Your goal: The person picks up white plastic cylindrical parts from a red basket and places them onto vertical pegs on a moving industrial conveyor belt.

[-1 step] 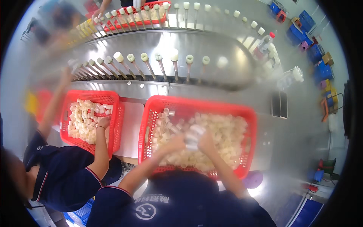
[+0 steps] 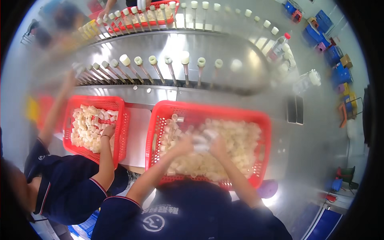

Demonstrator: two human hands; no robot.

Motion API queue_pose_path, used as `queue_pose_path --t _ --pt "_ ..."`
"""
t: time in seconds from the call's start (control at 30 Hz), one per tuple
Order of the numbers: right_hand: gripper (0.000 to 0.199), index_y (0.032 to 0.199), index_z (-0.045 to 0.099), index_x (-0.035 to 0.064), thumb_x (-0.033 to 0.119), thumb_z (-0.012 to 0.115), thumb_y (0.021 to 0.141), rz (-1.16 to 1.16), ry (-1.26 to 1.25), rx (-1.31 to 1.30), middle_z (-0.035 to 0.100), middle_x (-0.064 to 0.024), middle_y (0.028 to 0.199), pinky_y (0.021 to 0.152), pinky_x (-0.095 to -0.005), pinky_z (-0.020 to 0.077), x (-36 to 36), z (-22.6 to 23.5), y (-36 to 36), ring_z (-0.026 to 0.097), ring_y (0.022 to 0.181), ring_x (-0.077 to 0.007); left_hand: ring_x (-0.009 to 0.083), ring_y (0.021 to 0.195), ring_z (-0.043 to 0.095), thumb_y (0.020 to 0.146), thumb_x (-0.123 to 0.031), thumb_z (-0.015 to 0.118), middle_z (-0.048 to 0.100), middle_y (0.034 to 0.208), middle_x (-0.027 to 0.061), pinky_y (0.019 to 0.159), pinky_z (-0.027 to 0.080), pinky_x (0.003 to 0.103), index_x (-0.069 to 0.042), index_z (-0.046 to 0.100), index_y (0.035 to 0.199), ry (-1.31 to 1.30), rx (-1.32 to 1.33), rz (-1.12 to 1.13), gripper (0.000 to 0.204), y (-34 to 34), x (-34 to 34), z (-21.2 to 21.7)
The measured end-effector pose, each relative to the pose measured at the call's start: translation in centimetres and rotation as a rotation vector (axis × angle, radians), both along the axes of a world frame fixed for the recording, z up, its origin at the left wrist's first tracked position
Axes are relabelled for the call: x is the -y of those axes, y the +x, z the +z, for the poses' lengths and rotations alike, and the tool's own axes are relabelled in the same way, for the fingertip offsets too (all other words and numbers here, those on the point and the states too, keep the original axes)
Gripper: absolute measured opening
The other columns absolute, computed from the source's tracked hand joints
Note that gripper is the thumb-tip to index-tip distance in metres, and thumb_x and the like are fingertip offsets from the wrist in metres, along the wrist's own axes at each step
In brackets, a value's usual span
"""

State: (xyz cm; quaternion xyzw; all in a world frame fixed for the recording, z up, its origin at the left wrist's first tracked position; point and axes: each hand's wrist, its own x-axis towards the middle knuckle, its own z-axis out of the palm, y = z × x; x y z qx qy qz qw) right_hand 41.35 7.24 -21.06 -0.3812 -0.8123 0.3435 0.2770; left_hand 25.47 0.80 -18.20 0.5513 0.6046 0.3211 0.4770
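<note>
Head | large red basket (image 2: 216, 111): pale tubes (image 2: 236, 148) | smaller basket (image 2: 123, 138): pale pieces (image 2: 87, 130)

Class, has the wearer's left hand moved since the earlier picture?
Yes: the left hand has shifted slightly forward, closer to the far rim of the larger red basket.

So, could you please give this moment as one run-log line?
left hand: at blurred white pieces | right hand: at same pieces | below both: red basket of pale tubes | grip: unclear

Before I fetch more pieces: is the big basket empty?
No; the big basket holds many white pieces, spread over most of its floor.
</note>
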Motion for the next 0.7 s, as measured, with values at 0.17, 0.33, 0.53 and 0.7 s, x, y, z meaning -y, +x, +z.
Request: queue_pose_path --t 0.17,0.33,0.53,0.7 --pt "0.025 0.081 0.065 0.0028 0.024 0.062 0.068 -0.071 0.305 0.460 0.060 -0.0152 0.094 0.079 -0.0499 0.0415 -1.4 -7.9 -1.1 0.049 0.104 -0.0331 0.0352 0.094 0.055 0.072 -0.010 0.064 0.058 0.099 0.0204 0.081 0.045 0.036 0.001 0.058 0.097 0.176 -0.849 -0.201 0.028 -1.9 -3.5 -7.7" --pt "0.016 0.078 0.064 0.0049 0.016 0.056 0.069 -0.074 0.249 0.575 0.059 -0.0143 0.086 0.068 -0.0472 0.0459 -1.6 -10.7 -2.6 0.051 0.098 -0.0318 0.0271 0.093 0.056 0.072 -0.007 0.064 0.056 0.102 0.0155 0.080 0.044 0.033 -0.001 0.057 0.096 0.096 -0.424 0.044 0.026 -4.1 -1.8 -8.6" --pt "0.015 0.079 0.063 0.0062 0.007 0.054 0.067 0.097 0.233 0.620 0.059 -0.0115 0.088 0.063 -0.0371 0.0502 -2.3 -9.4 -3.1 0.059 0.078 -0.0294 0.0095 0.087 0.054 0.080 -0.011 0.060 0.056 0.100 -0.0011 0.072 0.045 0.024 -0.006 0.051 0.110 -0.144 0.538 0.298 0.031 -5.1 1.2 -3.2" --pt "0.025 0.090 0.062 0.0072 0.005 0.060 0.065 0.256 -0.013 0.539 0.060 -0.0130 0.095 0.063 -0.0374 0.0506 -1.9 -5.5 -1.5 0.061 0.077 -0.0264 0.0083 0.078 0.054 0.082 -0.017 0.056 0.056 0.096 -0.0003 0.065 0.046 0.022 -0.008 0.053 0.109 -0.163 0.665 0.379 0.028 -5.3 3.7 0.7"
